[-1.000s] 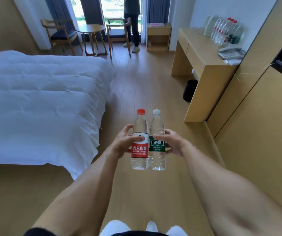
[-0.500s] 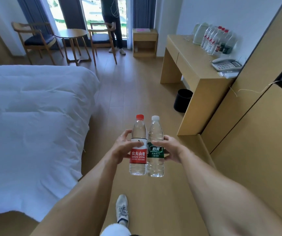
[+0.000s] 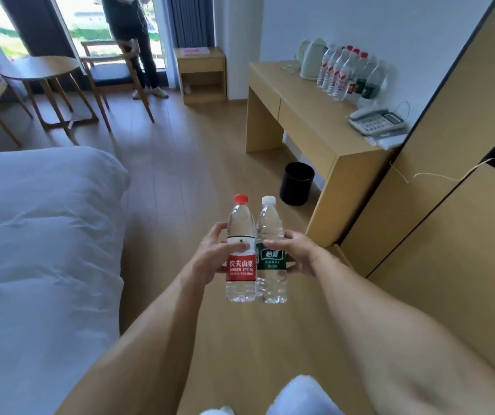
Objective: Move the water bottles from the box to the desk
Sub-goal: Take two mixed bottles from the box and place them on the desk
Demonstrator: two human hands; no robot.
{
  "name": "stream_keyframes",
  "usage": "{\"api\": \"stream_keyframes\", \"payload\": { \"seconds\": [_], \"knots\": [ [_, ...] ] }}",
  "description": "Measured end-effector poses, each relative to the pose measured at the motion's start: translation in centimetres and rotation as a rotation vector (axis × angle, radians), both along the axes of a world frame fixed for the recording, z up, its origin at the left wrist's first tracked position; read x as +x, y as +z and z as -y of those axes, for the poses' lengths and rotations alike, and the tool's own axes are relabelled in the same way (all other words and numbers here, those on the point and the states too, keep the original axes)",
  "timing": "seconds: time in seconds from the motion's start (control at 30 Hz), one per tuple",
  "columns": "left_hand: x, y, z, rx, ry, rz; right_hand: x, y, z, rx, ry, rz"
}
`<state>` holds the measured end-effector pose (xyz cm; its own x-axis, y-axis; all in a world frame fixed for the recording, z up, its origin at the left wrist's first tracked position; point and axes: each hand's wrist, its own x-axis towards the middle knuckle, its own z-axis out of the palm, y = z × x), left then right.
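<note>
My left hand (image 3: 210, 259) grips a red-capped water bottle (image 3: 240, 265) with a red label, upright in front of me. Touching it on the right is a white-capped bottle with a green label (image 3: 271, 280), which my right hand (image 3: 295, 253) grips. Both bottles hang over the wooden floor. The wooden desk (image 3: 309, 115) stands ahead on the right against the wall. Several water bottles (image 3: 345, 73) stand in a row at its back. No box is in view.
A kettle (image 3: 312, 58) and a telephone (image 3: 376, 121) sit on the desk, a black bin (image 3: 297, 184) beneath it. A white bed (image 3: 39, 250) fills the left. Wooden cabinets (image 3: 449, 205) line the right. A person (image 3: 132, 40) stands by the window near a round table (image 3: 39, 70) and chairs.
I have walked forward along the floor: the desk, bin and window have come closer. Both bottles stay side by side in my hands.
</note>
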<state>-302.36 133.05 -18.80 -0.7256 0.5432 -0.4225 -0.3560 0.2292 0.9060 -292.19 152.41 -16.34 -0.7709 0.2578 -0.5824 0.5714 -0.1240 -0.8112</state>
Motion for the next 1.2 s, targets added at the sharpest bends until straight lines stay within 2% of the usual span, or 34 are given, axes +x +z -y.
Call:
{"api": "stream_keyframes", "payload": {
  "seconds": [0.3,0.77,1.03,1.2],
  "knots": [
    [-12.2,0.1,-2.9,-0.031,0.021,-0.019,-12.7,-1.4,-3.2,-0.008,0.016,-0.043],
    [-33.8,1.2,-10.6,-0.079,0.178,-0.007,-37.7,-1.6,-11.7,-0.093,0.170,-0.034],
    [-42.5,0.8,-16.6,-0.080,0.153,0.005,-45.8,-1.9,-17.6,-0.088,0.148,-0.029],
    [-48.3,0.0,-21.7,-0.071,0.051,0.009,-49.7,-3.3,-22.1,-0.074,0.038,-0.017]
  ]
}}
